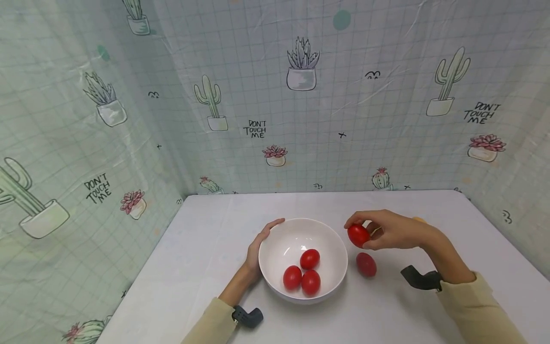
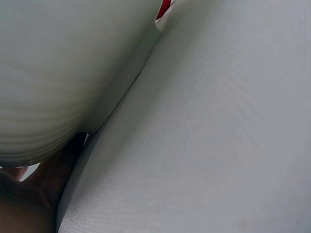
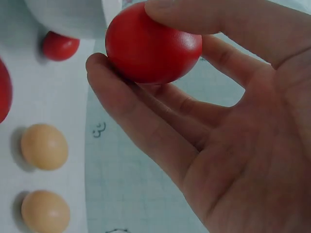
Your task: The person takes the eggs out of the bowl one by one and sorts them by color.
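Note:
A white bowl [image 1: 275,243] contains three red eggs [image 1: 292,277]. My left hand [image 1: 254,258] holds the bowl from its left, fingers curving along the outer wall; the left wrist view shows this hand dark beside the bowl's underside. To the right of the bowl, my right hand [image 1: 393,230] pinches another red egg [image 1: 358,235] above the table, between thumb and fingertips. A darker red egg [image 1: 366,264] lies on the table just below it. In the right wrist view, the held egg sits at the fingertips, clear of the palm.
Two beige eggs [image 3: 44,146] lie on the table; in the head view my right hand mostly covers a yellowish one [image 1: 418,220]. Another red egg [image 3: 60,46] lies near the bowl in the right wrist view. A printed cactus curtain [image 1: 301,119] surrounds the white table [image 1: 206,229].

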### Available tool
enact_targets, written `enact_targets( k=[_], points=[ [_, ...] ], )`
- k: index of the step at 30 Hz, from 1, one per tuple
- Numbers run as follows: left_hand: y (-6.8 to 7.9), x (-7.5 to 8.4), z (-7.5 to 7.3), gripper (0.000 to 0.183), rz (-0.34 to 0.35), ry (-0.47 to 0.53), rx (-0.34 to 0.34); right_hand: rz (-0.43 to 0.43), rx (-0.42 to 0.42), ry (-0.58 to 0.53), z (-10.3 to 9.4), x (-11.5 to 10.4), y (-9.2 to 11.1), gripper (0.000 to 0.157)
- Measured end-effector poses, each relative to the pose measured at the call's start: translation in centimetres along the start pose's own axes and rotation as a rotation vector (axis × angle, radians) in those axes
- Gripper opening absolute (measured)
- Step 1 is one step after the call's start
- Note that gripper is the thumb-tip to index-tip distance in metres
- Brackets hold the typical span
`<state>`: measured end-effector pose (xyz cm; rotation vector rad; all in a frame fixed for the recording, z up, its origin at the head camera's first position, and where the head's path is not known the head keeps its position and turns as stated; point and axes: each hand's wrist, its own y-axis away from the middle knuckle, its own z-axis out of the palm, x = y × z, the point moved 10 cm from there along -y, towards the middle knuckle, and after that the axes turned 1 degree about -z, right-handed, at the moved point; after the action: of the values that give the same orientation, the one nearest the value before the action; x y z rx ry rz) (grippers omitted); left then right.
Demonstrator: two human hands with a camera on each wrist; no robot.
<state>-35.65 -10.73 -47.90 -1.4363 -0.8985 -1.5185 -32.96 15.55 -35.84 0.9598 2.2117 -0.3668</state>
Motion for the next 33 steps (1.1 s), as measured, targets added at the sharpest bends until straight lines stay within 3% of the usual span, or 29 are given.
enact_targets(
  k=[7, 19, 33],
  points=[
    [0.0, 0.1, 0.1, 0.059, -0.001, 0.017, -0.006, 0.030, 0.033, 0.011, -0.5, 1.8, 1.5, 0.047],
    [0.0, 0.3, 0.4, 0.058, 0.005, 0.031, -0.010, 0.276, 0.042, -0.059, -0.5, 6.7, 4.2, 0.055],
    [0.2, 0.2, 0.2, 0.057, -0.009, 0.029, 0.002, 0.404, -0.068, -0.057, 1.3, 10.5, 5.2, 0.046]
  ],
)
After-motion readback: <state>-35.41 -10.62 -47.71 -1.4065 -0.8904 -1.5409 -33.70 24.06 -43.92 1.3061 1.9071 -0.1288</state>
